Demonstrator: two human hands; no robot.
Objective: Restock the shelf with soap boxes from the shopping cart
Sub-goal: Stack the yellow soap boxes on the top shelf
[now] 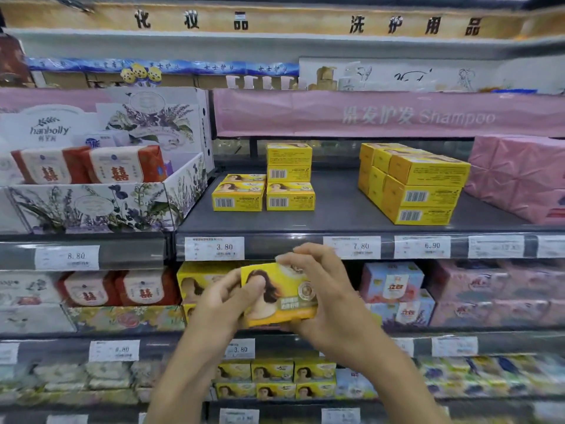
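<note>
You're holding one soap box [279, 296] up in the air, just below the front edge of the dark shelf [336, 218]. The printed face with the lady is toward you, and the long axis runs left-right with the right end tipped a bit higher. Your left hand [224, 301] grips the left end, thumb on the face. Your right hand [327, 298] cradles the right end, fingers [305, 252] curled over the top corner.
</note>
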